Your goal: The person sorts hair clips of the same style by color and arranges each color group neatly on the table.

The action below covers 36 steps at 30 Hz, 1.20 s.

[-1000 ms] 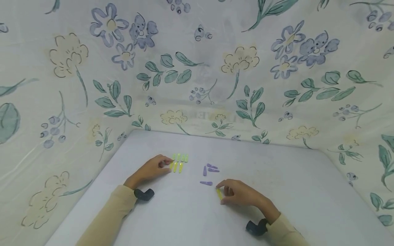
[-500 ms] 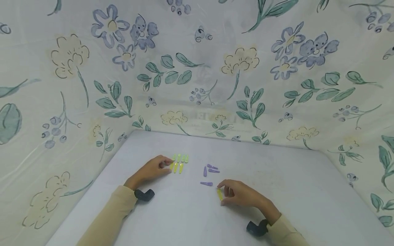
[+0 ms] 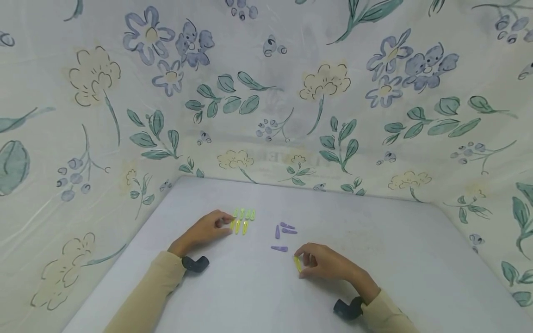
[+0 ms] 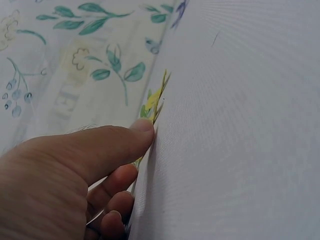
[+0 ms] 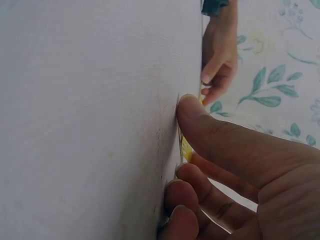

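Observation:
In the head view my left hand (image 3: pixel 207 228) pinches the leftmost yellow hair clip (image 3: pixel 232 225) between thumb and fingers, flat on the table. Two more yellow hair clips (image 3: pixel 244 227) lie just right of it, in the same row. Behind them is a row of several light green hair clips (image 3: pixel 247 214). My right hand (image 3: pixel 322 262) holds another yellow hair clip (image 3: pixel 297 264) by its ends, thumb at the near end and a finger at the far end. In the right wrist view, the thumb and fingers partly hide that yellow clip (image 5: pixel 186 149).
Several purple hair clips (image 3: pixel 279 249) lie scattered between the two hands, the nearest just left of my right fingers. The white table (image 3: pixel 233 286) meets a flower-patterned sheet (image 3: pixel 283 138) at its back and sides. A dark band (image 3: pixel 195 264) sits on each wrist.
Both hands stay nearly in place. The yellow clip at my right hand has shifted very slightly; the other clips lie as before.

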Each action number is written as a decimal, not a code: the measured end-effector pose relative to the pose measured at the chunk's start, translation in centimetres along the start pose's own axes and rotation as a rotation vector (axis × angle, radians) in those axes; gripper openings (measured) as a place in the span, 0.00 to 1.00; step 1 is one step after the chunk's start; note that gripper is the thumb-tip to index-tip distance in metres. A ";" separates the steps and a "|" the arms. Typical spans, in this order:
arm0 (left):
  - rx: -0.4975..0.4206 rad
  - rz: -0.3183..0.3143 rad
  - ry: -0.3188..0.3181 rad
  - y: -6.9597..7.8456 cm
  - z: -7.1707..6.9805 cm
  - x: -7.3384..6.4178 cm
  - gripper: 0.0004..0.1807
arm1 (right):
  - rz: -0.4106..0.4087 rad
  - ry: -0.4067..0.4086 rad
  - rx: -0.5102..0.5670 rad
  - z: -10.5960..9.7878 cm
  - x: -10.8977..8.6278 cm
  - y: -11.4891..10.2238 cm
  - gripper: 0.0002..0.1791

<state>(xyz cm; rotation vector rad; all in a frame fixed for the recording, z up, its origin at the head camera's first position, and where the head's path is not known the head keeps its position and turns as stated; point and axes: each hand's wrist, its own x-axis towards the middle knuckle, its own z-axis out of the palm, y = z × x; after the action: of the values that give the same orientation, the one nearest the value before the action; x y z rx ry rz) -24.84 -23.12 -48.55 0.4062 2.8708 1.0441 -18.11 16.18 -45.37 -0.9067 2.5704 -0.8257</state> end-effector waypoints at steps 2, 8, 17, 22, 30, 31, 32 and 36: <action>0.000 -0.002 0.001 -0.1 0.0 0.0 0.23 | -0.003 0.002 0.000 0.0 0.0 0.0 0.26; -0.002 -0.002 0.000 -0.1 0.0 0.1 0.24 | -0.005 0.006 -0.002 0.0 0.0 0.0 0.25; 0.003 0.001 0.003 -0.3 0.1 0.3 0.24 | -0.014 0.018 -0.003 0.1 0.0 0.1 0.24; 0.011 0.017 0.006 -0.4 0.1 0.3 0.23 | -0.010 0.021 -0.005 0.2 0.0 0.0 0.24; 0.011 0.013 0.009 -0.5 0.3 0.2 0.23 | -0.001 0.023 0.006 0.3 0.1 0.1 0.24; 0.012 0.014 0.011 -0.6 0.3 0.2 0.23 | -0.001 0.025 0.005 0.4 0.1 0.1 0.24; 0.015 0.019 0.012 -0.6 0.3 0.3 0.23 | 0.002 0.027 -0.001 0.4 0.1 0.1 0.24; 0.020 0.017 0.014 -0.9 0.5 0.5 0.23 | 0.019 0.069 -0.034 0.4 0.1 0.0 0.23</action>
<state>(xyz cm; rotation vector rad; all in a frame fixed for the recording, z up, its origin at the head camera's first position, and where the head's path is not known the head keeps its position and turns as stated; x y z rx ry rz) -25.42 -23.37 -49.49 0.4277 2.8976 1.0251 -17.98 15.95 -45.63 -0.8761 2.6563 -0.8243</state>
